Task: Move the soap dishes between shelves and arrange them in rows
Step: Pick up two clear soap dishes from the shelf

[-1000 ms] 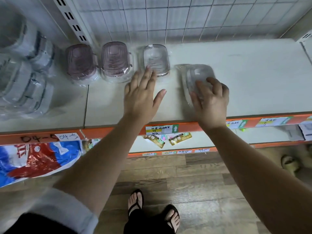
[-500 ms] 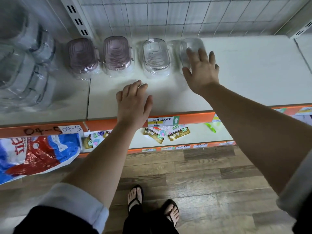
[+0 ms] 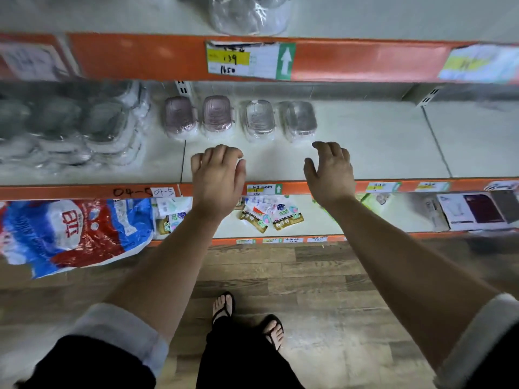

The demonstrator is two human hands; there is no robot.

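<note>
Several wrapped soap dishes stand in one row at the back of the middle shelf [image 3: 365,153]: two pink soap dishes [image 3: 178,116] [image 3: 217,114] on the left, two clear soap dishes [image 3: 259,119] [image 3: 300,118] on the right. My left hand [image 3: 217,178] hovers over the shelf's front edge with loosely curled fingers, holding nothing. My right hand [image 3: 331,172] hovers just in front of the rightmost clear dish, apart from it, fingers relaxed. On the upper shelf [image 3: 365,18] another wrapped clear dish [image 3: 248,12] shows at the top edge.
Stacked wrapped containers [image 3: 70,127] fill the middle shelf's left part. Orange shelf edges [image 3: 140,57] carry price tags. The lower shelf holds a red-blue bag [image 3: 70,234], small packets [image 3: 269,217] and a box [image 3: 474,211]. Wooden floor and my sandalled feet lie below.
My right hand let go of the rightmost clear dish at the back row and drew back toward the front edge. The view tilted up, bringing the upper shelf into sight.
</note>
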